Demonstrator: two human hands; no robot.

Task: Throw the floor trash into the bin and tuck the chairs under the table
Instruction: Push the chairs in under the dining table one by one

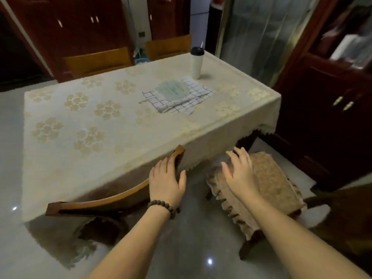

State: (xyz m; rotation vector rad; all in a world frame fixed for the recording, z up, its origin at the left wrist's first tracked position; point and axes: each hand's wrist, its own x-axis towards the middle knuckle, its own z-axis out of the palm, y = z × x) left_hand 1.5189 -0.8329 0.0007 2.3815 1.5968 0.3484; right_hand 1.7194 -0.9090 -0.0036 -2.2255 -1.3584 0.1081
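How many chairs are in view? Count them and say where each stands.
3, perhaps more hidden. One chair is tucked at the table's near side under the left hand. Two chairs stand at the far side.

A curved wooden chair back (104, 200) sits tucked against the near edge of the cloth-covered table (84, 125); right of it stands a fringed cushioned stool (275, 184), and a white lidded tumbler (196, 63) stands behind a folded checked cloth (179, 97) on the table

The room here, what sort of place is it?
Most likely a home dining room: a table under a floral tablecloth, wooden chairs drawn up around it, and dark red cabinets along the walls.
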